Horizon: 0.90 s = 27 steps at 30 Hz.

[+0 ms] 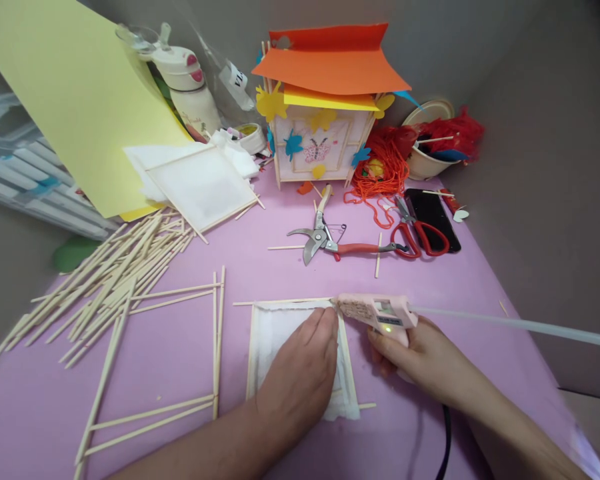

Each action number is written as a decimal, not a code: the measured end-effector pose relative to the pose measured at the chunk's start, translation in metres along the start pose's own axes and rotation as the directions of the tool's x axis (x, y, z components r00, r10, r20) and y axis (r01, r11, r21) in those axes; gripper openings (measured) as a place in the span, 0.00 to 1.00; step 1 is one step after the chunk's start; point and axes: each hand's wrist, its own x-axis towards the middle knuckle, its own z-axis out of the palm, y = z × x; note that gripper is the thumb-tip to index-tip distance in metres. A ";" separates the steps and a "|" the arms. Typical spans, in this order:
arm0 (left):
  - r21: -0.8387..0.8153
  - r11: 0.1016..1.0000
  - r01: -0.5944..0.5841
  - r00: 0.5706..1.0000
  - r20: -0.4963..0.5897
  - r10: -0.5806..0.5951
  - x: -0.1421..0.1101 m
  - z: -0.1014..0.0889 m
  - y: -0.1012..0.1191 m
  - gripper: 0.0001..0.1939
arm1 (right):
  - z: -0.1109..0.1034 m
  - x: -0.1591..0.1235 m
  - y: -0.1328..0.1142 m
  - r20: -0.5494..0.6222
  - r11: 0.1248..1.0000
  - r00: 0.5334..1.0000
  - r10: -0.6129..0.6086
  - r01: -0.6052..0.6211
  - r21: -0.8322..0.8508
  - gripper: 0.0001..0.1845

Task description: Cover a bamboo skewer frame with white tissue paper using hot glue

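My left hand [297,370] lies flat on white tissue paper [280,340], which is stretched over a thin wooden stick frame [349,360]. My right hand [395,350] grips a pink hot glue gun [380,317], and its nozzle end sits over the frame's top edge, beside my left fingertips. A long translucent glue stick [515,327] runs from the gun's back towards the right. The frame's lower left part is hidden by my left forearm, and the paper's edge is crumpled on the right.
Loose wooden sticks [110,287] and an open stick frame [153,353] lie left on the pink tabletop [445,287]. Farther back are pruning shears [325,240], red scissors [415,233], a phone [433,217], and a paper house model [320,133]. A black cord [445,447] hangs below.
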 end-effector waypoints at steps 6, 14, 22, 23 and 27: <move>-0.062 0.998 0.013 1.000 -0.014 -0.014 0.001 0.001 -0.001 0.20 | 0.000 0.001 0.000 0.007 0.999 1.000 0.013 -0.013 -0.034 0.15; -0.066 0.998 0.022 0.999 -0.021 -0.024 0.001 0.000 0.000 0.20 | 0.000 -0.001 0.000 0.002 0.997 1.000 0.010 -0.009 -0.080 0.16; -0.089 0.996 0.031 0.999 0.010 -0.030 -0.001 0.002 0.000 0.21 | 0.000 -0.001 -0.001 -0.015 0.996 1.000 0.016 -0.017 -0.088 0.16; -0.089 0.996 0.029 1.000 0.013 -0.028 -0.001 0.002 0.000 0.21 | 0.000 -0.001 -0.001 -0.019 0.995 1.000 0.018 -0.020 -0.100 0.17; -0.079 0.997 0.024 1.000 0.003 -0.024 -0.001 0.002 0.000 0.21 | 0.000 -0.004 -0.001 -0.019 0.990 0.999 0.031 -0.033 -0.140 0.18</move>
